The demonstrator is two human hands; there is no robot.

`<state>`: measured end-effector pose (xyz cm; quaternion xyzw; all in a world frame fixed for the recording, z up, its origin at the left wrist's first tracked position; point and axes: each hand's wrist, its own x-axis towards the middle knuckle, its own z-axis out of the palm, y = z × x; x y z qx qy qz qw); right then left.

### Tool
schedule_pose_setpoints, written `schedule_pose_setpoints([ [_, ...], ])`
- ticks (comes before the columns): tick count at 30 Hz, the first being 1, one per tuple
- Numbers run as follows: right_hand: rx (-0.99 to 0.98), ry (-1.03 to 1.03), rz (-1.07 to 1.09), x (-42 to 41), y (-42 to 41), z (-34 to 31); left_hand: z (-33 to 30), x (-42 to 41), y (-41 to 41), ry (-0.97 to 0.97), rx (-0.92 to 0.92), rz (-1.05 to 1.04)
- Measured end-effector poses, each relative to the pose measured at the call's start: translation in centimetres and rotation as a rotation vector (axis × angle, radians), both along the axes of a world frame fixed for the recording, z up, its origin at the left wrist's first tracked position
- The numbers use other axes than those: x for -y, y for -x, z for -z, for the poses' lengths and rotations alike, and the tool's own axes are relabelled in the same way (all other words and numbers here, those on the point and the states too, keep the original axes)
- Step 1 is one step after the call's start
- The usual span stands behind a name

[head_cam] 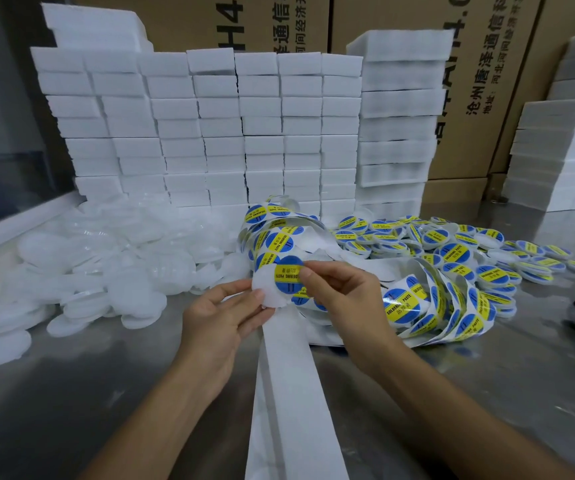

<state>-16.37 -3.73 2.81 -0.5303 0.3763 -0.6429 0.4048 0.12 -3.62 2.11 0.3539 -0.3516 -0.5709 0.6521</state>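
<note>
Just above the steel bench (71,393), the left hand (222,317) grips the round translucent white plastic lid (264,293) from its left, while the right hand (345,289), closing from the right, pinches the round blue-and-yellow sticker (288,277) over the lid's upper right part.

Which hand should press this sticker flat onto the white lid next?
Probably the right. The right hand pinches the sticker by its edge, with its fingers right over the white lid. The left hand is busy gripping that lid from its left side.
</note>
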Motion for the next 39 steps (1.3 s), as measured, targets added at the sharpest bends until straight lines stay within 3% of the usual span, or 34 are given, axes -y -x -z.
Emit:
schedule_pose_setpoints([
  [26,-0.002,-0.055,-0.015,-0.13,-0.55,0.19,-0.55,-0.73,0.21,0.055,0.069,0.008],
  [30,-0.021,-0.051,0.008,-0.22,-0.54,0.14,-0.63,-0.95,0.34,0.104,0.143,-0.041],
  [35,-0.098,-0.079,0.062,-0.19,-0.2,0.05,-0.53,-0.98,0.62,0.231,0.407,-0.165],
  [39,-0.198,-0.067,0.114,-0.15,-0.01,0.1,-0.38,-0.92,0.77,0.307,0.51,-0.175],
])
